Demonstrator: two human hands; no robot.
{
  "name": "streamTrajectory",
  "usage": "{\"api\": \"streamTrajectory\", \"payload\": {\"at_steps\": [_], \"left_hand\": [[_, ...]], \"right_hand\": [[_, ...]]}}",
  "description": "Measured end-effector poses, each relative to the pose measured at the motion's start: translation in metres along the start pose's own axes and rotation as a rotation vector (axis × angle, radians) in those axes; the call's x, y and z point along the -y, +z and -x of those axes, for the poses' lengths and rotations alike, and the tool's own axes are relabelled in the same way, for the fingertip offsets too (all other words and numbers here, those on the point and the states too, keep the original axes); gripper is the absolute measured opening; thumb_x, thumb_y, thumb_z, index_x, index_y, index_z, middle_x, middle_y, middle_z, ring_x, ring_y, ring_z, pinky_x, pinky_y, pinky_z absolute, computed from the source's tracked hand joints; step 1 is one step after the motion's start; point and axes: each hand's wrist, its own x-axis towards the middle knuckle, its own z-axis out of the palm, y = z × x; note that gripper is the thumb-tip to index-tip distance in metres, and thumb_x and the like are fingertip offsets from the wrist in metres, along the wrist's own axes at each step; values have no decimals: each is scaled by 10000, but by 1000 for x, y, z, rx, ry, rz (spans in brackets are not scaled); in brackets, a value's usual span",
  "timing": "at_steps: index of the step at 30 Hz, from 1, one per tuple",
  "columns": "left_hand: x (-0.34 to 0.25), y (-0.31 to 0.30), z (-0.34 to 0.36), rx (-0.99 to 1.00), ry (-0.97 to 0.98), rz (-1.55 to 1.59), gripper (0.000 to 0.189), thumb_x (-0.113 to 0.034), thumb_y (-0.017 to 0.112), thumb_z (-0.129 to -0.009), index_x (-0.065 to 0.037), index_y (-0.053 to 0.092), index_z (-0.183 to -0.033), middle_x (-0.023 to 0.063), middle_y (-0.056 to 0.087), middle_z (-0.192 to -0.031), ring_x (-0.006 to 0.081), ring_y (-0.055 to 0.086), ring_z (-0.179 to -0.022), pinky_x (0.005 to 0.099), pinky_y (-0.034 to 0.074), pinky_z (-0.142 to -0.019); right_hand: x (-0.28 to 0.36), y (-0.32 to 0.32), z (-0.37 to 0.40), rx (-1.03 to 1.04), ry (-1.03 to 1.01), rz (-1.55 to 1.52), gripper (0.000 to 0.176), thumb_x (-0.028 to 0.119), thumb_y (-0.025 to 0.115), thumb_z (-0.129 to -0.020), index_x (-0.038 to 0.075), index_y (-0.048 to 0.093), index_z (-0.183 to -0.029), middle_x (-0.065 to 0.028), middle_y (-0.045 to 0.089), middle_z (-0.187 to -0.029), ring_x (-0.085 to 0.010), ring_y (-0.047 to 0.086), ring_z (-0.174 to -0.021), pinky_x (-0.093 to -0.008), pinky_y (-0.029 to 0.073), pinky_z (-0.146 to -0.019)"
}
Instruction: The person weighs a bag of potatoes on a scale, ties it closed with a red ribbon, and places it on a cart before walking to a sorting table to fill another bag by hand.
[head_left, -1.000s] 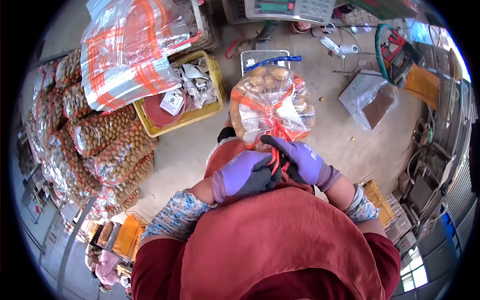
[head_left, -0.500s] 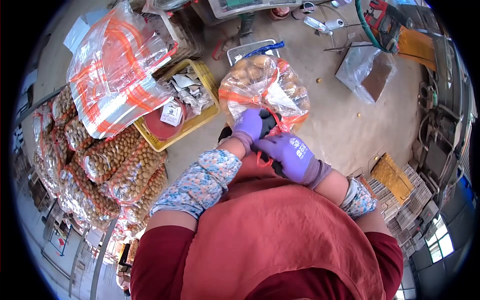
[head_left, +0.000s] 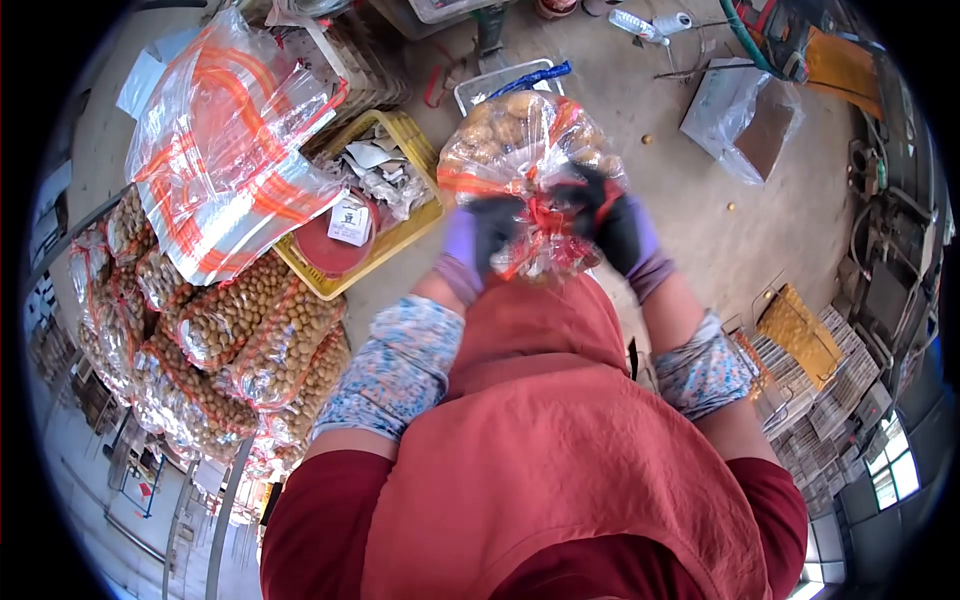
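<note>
Left hand and right hand, gloved and blurred, at the red-tied neck of a potato bag, red disc in the near end of a yellow crate, scraps beyond

On the grey floor before you lie a plastic bottle, a plastic-lined box and two small round lumps; a yellow crate sits to your left.

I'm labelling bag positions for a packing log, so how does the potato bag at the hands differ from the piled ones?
The front potato bag is alone, between the left hand and right hand; the piled bags lie against one another, untouched.
The front bag looks rounded, the piled bags longer.
Both are clear plastic with orange-red bands, filled with potatoes.
</note>
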Motion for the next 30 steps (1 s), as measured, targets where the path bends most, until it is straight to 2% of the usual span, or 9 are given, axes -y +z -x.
{"api": "streamTrajectory", "payload": {"at_steps": [2,4,10,14,16,22,25,28,30], "left_hand": [[-15,-32,1,-227,-177,127,185,-251,672,-797,-76,646,-746,-23,522,-625,72,443,-521,233,332,-459],[-1,-88,-10,-412,-203,397,168,-243,679,-800,-82,636,-779,-7,542,-628,82,463,-528,225,345,-469],[-19,-88,48,-321,339,-619,316,-171,681,-854,-20,593,-1117,94,652,-845,159,613,-717,281,501,-657],[3,-11,57,-79,539,-945,513,-295,703,-789,-46,540,-1207,174,578,-1140,362,600,-976,432,491,-853],[-3,24,55,-236,424,-1034,417,-294,685,-804,-68,574,-1136,189,595,-1044,382,604,-911,432,506,-771],[8,28,49,-117,387,-1112,322,-183,606,-827,-95,583,-1135,183,584,-1060,378,594,-914,457,498,-770],[40,42,56,-253,408,-1045,360,-141,550,-822,-83,565,-1176,177,590,-1037,363,587,-968,451,496,-808],[45,56,58,-466,398,-924,409,-140,592,-775,-97,565,-1181,154,567,-1072,362,582,-996,453,484,-853],[37,58,60,-563,403,-994,319,-146,608,-741,-95,628,-1055,128,563,-1059,331,585,-979,434,492,-822]], "right_hand": [[-7,-68,-15,-129,-326,67,474,69,516,-904,24,403,-1362,-150,600,-1199,-223,617,-989,-321,511,-850],[-3,-95,2,-286,-62,-137,580,42,575,-844,2,357,-1380,-162,571,-1241,-216,590,-1077,-294,482,-900],[18,-84,85,-193,241,469,321,155,710,-827,6,630,-1100,-10,640,-893,-100,582,-776,-264,494,-738],[4,-14,73,98,-266,1019,303,224,685,-837,49,631,-1079,-89,656,-949,-243,628,-798,-350,512,-729],[22,28,63,129,-527,1362,362,194,672,-785,112,614,-1133,-147,604,-1075,-383,597,-933,-432,500,-792],[3,17,32,-85,-524,1755,415,191,656,-767,122,569,-1166,-121,600,-1077,-345,590,-938,-449,480,-779],[0,11,16,64,-607,1750,203,146,630,-726,105,614,-925,-113,627,-895,-320,608,-848,-457,474,-732],[4,17,19,183,-1054,1785,252,143,622,-707,90,656,-951,-121,621,-927,-339,589,-876,-487,449,-799],[5,25,21,138,-988,1908,217,132,600,-736,44,642,-929,-125,631,-984,-344,578,-944,-481,447,-840]]}}
